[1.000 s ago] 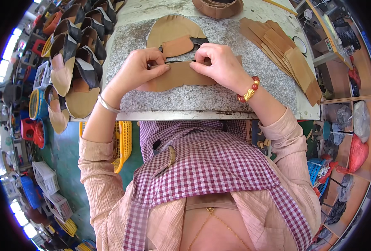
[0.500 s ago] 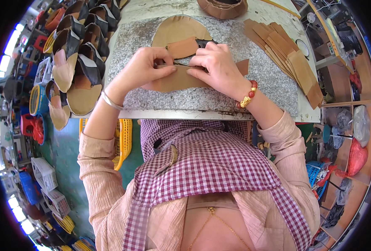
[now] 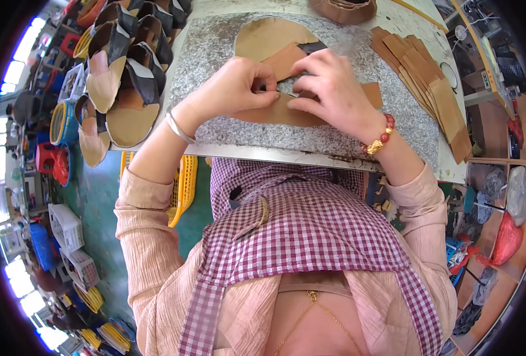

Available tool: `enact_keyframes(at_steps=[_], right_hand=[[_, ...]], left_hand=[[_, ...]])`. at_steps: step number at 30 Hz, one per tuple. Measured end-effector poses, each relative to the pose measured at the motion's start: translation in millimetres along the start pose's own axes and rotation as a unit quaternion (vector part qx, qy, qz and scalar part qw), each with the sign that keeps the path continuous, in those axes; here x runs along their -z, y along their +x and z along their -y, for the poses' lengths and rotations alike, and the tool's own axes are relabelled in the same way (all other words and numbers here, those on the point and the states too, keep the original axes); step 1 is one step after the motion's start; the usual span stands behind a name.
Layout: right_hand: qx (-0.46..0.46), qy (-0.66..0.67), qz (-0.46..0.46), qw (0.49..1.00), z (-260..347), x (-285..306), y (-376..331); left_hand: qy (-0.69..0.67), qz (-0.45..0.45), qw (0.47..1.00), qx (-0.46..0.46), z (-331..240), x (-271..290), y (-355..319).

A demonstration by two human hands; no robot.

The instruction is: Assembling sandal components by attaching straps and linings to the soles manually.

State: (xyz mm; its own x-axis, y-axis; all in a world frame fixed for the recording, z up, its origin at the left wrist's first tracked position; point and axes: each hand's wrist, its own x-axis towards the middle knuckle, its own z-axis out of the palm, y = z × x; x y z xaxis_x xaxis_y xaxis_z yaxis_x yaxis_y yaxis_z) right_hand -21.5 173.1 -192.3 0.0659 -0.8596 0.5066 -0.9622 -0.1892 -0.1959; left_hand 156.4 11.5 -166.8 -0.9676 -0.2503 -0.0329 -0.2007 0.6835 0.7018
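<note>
A tan leather shoe upper lies on a grey stone slab [image 3: 203, 65], its near piece [image 3: 283, 114] under both hands and its rounded toe piece [image 3: 272, 37] beyond them. Between these runs a brown strip [image 3: 283, 57], with a black patch [image 3: 312, 47] at its right. My left hand [image 3: 239, 86] pinches the near piece's far edge between thumb and fingers. Just right of it, my right hand [image 3: 337, 86] grips the same edge, thumb in front and fingers curled behind. A brown end [image 3: 371, 94] sticks out past my right wrist. The fold between the hands is partly hidden.
Fanned brown leather pieces [image 3: 414, 68] lie at the table's right. Rows of part-made shoes [image 3: 132, 121] stand at the left edge. A round brown leather item [image 3: 346, 9] sits at the back. Below the table is a yellow basket [image 3: 186, 187].
The whole view has shifted, so the table appears further right and higher. Both hands stay on the leather edge; the brown strip behind them now lies more slanted.
</note>
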Motion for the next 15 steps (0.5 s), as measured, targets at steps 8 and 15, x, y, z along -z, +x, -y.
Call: enact_keyframes(at_steps=[8,15], right_hand=[[0.006,0.085,0.088,0.992,-4,-7,-2],[0.038,0.109,0.079,0.990,-3,-2,-1]], left_hand=[[-0.078,0.046,0.996,-0.010,20,12,-2],[-0.080,0.064,0.995,-0.003,15,9,0]])
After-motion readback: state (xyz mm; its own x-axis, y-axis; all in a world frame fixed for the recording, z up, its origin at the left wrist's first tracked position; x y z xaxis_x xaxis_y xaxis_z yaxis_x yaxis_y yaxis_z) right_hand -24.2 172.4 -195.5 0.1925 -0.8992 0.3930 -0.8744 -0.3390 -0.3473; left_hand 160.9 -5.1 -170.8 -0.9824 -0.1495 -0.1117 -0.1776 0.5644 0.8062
